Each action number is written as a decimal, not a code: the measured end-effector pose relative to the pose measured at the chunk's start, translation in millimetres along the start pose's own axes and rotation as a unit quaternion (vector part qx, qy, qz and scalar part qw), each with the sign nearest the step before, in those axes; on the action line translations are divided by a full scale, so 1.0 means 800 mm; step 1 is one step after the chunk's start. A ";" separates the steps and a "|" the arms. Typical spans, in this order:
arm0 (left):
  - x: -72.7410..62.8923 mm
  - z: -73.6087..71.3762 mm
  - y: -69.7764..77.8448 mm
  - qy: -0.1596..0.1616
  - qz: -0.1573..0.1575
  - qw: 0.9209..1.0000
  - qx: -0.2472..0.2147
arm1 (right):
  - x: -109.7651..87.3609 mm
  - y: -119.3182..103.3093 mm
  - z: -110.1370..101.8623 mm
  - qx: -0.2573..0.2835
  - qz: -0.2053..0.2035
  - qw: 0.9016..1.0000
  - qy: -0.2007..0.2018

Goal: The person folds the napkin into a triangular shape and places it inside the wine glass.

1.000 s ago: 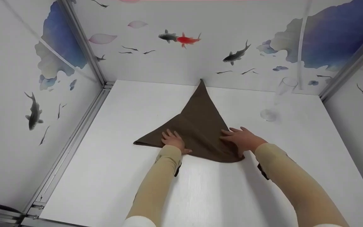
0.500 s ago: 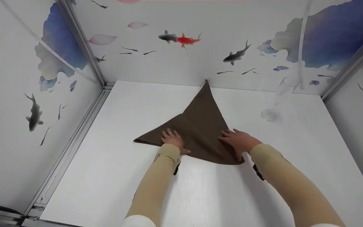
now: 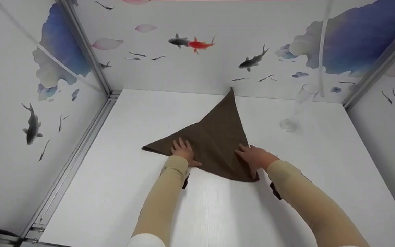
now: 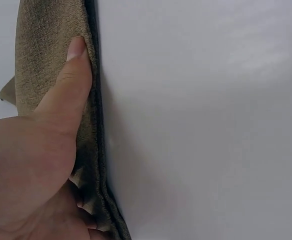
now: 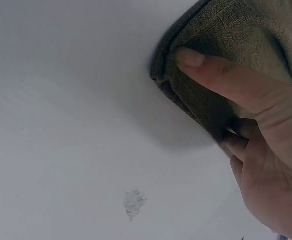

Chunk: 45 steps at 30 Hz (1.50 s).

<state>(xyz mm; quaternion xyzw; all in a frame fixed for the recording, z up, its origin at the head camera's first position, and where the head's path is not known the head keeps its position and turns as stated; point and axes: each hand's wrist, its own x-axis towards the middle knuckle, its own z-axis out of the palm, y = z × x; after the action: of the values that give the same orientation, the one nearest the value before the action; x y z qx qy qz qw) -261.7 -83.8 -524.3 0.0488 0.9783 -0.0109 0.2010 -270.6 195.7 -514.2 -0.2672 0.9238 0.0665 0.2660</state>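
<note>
A folded brown cloth [image 3: 214, 137] lies on the white table, spread to three points; its far tip reaches the back wall. My left hand [image 3: 183, 151] rests on the left part with fingers spread. In the left wrist view, its thumb [image 4: 68, 80] lies along the layered near edge. At the right side, my right hand [image 3: 255, 157] presses the cloth, fingers stretched over it. The right wrist view shows that thumb [image 5: 221, 75] on the near right corner, where the layers meet, and the other fingers at the cloth's edge, partly hidden.
A clear, tall-stemmed glass [image 3: 288, 125] stands at the back right of the white table [image 3: 211, 212]. Panels printed with fish and blue shapes enclose the left, back [image 3: 197, 72] and right sides, joined by metal rails [image 3: 84, 140].
The cloth has turned slightly clockwise under both hands: its far tip has swung right, its left tip has moved away from me, and its right corner has come nearer. The glass stays put.
</note>
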 end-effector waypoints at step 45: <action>0.011 0.002 -0.069 0.024 0.051 0.998 -0.037 | -0.003 -0.023 0.026 0.182 0.074 0.980 0.033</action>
<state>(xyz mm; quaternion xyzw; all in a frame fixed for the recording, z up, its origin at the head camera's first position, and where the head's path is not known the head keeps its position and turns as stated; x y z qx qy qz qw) -275.0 -138.2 -529.0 0.0910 0.9788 0.0370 0.1796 -250.1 186.8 -530.1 -0.1475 0.9461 -0.0919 0.2734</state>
